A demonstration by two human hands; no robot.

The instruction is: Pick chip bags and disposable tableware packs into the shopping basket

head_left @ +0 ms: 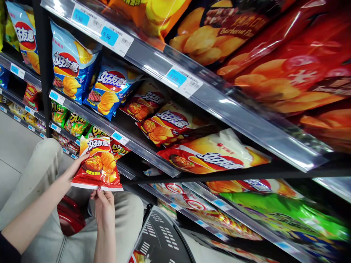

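A red and white bag of chips (96,164) is held up in front of my knees, its printed front facing me. My left hand (75,168) grips the bag's left side, with most of the fingers hidden behind it. At the bottom edge, my right hand (103,199) pinches the white seam between thumb and fingers. Just beyond the held bag, green chip bags (76,125) stand on a low shelf. Closest to it on the shelf above are blue chip bags (108,89) and red chip bags (167,122).
Shelf edges with price tags (94,27) slant across the view. One red and white bag (216,153) lies sideways on the middle shelf. A dark shopping basket (161,233) stands by my right knee, with a chip bag (139,256) in it. Grey floor (12,146) shows at left.
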